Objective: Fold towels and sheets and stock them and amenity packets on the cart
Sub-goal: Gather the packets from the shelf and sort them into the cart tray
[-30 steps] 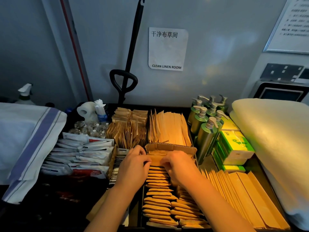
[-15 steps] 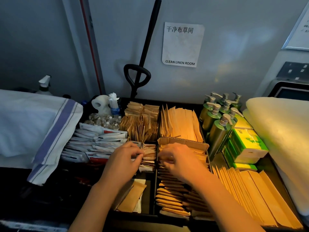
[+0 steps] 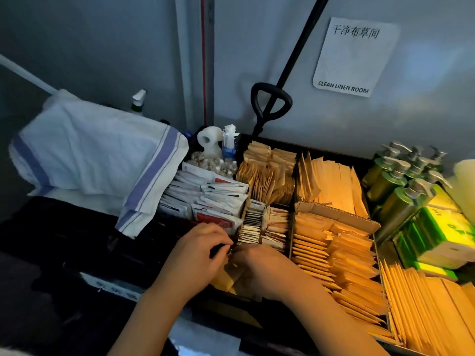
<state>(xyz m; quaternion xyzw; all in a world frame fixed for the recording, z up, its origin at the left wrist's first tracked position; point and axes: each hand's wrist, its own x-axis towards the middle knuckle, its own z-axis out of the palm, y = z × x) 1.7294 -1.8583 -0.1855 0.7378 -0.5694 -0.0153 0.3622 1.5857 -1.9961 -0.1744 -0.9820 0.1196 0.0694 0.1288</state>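
Note:
A black cart tray [image 3: 334,153] holds compartments of amenity packets. A narrow row of small white packets [image 3: 250,224] runs down its middle-left. My left hand [image 3: 200,253] and my right hand [image 3: 262,271] meet at the near end of that row, fingertips close together. The left hand's curled fingers pinch at the small packets. The right hand's fingers are tucked under its knuckles and hidden. Brown paper packets [image 3: 334,255] fill the compartment to the right of my hands. A folded white towel with blue stripes [image 3: 90,155] lies at the left.
White and red sachets [image 3: 205,199] are stacked left of the row. Green pump bottles [image 3: 395,186] and green boxes [image 3: 442,232] stand at the right, with long paper sleeves [image 3: 424,304] in front. A cream folded towel [image 3: 466,181] sits at the right edge. A black handle [image 3: 272,104] leans on the wall.
Both hands moved left from the brown packets to the near end of the narrow small-packet row. The view swung to the left and downward.

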